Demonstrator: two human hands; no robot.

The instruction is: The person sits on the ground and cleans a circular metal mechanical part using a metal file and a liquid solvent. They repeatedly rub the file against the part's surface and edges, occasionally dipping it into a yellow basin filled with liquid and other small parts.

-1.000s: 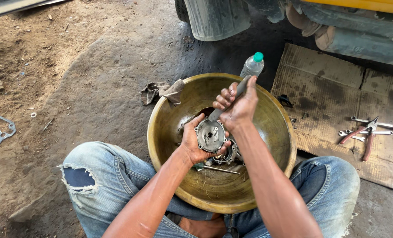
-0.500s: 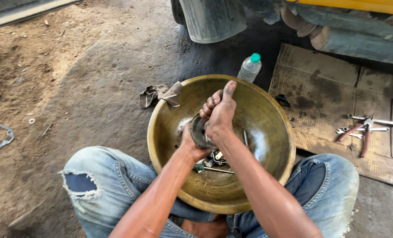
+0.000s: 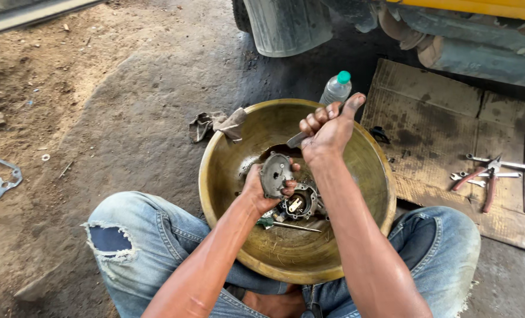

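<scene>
Your left hand (image 3: pixel 261 189) grips the round grey metal cover plate (image 3: pixel 275 174) tilted over the dented brass basin (image 3: pixel 227 147) centre, while your right hand (image 3: pixel 327 131) fists around a grey-handled tool (image 3: pixel 295 140), working its face

Dull brass-like metal bowl (image 3: pixel 227 147); matt grey metal cover (image 3: pixel 274 175).
</scene>
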